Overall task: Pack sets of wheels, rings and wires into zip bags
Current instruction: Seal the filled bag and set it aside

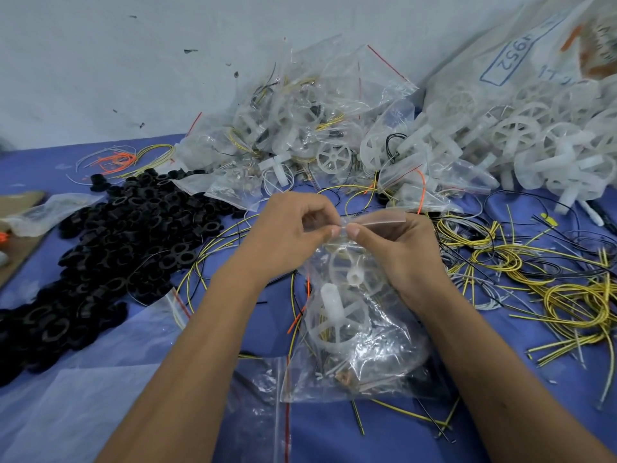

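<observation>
I hold a clear zip bag (pixel 360 349) upright over the blue table (pixel 334 436). My left hand (pixel 290 228) and my right hand (pixel 397 248) both pinch its top strip, thumbs nearly touching at the middle. Inside the bag I see two white plastic wheels (pixel 337 312), some wires and a small copper part. A heap of black rings (pixel 110 248) lies to the left. Loose yellow and black wires (pixel 541 282) spread to the right. White wheels (pixel 534 142) are piled at the back right.
Filled zip bags (pixel 300 128) are heaped at the back centre against the wall. Empty zip bags (pixel 260 389) lie flat in front of me. A large printed sack (pixel 521 55) leans at the back right. A piece of cardboard (pixel 16 235) sits at the left edge.
</observation>
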Demonstrator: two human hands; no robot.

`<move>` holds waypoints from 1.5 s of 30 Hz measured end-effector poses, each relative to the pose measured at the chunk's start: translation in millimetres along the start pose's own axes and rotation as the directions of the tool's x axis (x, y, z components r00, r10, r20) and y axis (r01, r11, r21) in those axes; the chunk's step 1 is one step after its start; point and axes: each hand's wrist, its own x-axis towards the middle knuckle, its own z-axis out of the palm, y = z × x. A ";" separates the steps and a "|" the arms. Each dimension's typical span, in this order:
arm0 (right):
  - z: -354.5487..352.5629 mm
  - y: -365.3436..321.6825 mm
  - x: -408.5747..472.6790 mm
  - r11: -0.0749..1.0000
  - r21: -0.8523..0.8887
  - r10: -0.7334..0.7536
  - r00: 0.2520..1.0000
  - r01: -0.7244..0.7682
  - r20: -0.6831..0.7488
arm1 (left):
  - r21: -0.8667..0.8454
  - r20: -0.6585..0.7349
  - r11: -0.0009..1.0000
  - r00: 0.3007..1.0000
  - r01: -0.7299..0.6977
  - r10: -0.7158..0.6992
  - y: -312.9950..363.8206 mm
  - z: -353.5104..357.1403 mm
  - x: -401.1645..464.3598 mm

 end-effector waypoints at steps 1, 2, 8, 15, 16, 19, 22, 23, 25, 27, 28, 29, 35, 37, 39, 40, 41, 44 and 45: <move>-0.7 -0.3 -0.1 1.000 -0.008 0.005 1.000 -0.005 0.012 | 0.007 0.000 1.000 1.000 -0.011 0.011 0.5 0.8 0.0; -1.3 -0.7 -0.5 1.000 -0.007 0.010 0.999 -0.010 0.032 | 0.017 0.000 1.000 1.000 -0.022 0.022 1.2 1.7 0.1; 1.1 -0.7 0.4 1.000 -0.002 0.011 1.000 -0.011 -0.009 | 0.024 -0.006 0.999 1.000 0.022 -0.022 -1.1 2.5 1.9; 2.0 -0.2 0.8 0.996 0.031 0.088 0.995 -0.087 -0.050 | 0.005 -0.025 0.999 0.999 0.046 -0.046 -5.3 0.0 1.4; 1.2 -0.5 0.4 0.994 0.033 0.108 0.993 -0.107 -0.039 | 0.005 -0.026 0.999 0.999 0.045 -0.044 -5.0 0.4 1.6; 0.6 -1.2 -0.8 0.991 0.034 0.132 0.991 -0.131 -0.029 | -0.012 -0.011 0.998 0.998 0.062 -0.063 -5.1 -1.2 1.3; 1.2 -1.2 -0.9 0.992 0.024 0.129 0.990 -0.128 -0.061 | -0.040 0.004 0.992 0.993 0.118 -0.118 -8.3 -7.8 -0.6; 1.7 -1.3 -0.9 0.991 0.028 0.130 0.989 -0.128 -0.071 | -0.045 0.004 0.991 0.992 0.129 -0.129 -9.2 -10.0 -1.3; 2.5 -1.8 -1.0 0.991 0.040 0.132 0.988 -0.129 -0.082 | -0.048 -0.002 0.991 0.992 0.126 -0.126 -9.1 -12.0 -2.3; 3.0 -2.6 -1.2 0.989 0.045 0.142 0.985 -0.138 -0.098 | -0.038 -0.016 0.993 0.994 0.111 -0.112 -6.6 -10.6 -2.8; 3.0 -3.0 -1.3 0.988 0.051 0.148 0.983 -0.143 -0.109 | -0.037 -0.022 0.993 0.994 0.108 -0.108 -5.5 -9.6 -3.1; 2.9 -3.3 -1.4 0.988 0.058 0.152 0.981 -0.146 -0.119 | -0.047 -0.029 0.993 0.993 0.109 -0.111 -5.0 -8.8 -2.9; 1.8 -6.6 -1.0 0.983 0.103 0.170 0.972 -0.155 -0.161 | -0.146 -0.077 0.974 0.979 0.174 -0.186 -11.7 -18.3 -4.9; 2.0 -7.0 -1.5 0.984 0.067 0.171 0.972 -0.162 -0.161 | -0.142 -0.068 0.975 0.982 0.168 -0.179 -12.8 -19.9 -5.6; 2.2 -7.8 -2.3 0.985 0.054 0.169 0.973 -0.163 -0.158 | -0.136 -0.069 0.978 0.983 0.158 -0.169 -13.1 -19.0 -5.6; 2.4 -8.6 -2.6 0.984 0.058 0.174 0.972 -0.166 -0.159 | -0.141 -0.073 0.977 0.983 0.159 -0.171 -13.3 -18.8 -5.5; 2.1 -9.4 -2.9 0.983 0.061 0.181 0.970 -0.173 -0.160 | -0.155 -0.077 0.973 0.980 0.169 -0.182 -13.8 -18.9 -5.3; 0.6 -10.5 -3.0 0.980 0.090 0.190 0.969 -0.178 -0.161 | -0.246 -0.086 0.944 0.965 0.219 -0.246 -17.4 -23.3 -7.1; 0.4 -10.8 -2.8 0.979 0.102 0.193 0.968 -0.178 -0.158 | -0.266 -0.092 0.937 0.962 0.225 -0.257 -18.6 -25.0 -8.1</move>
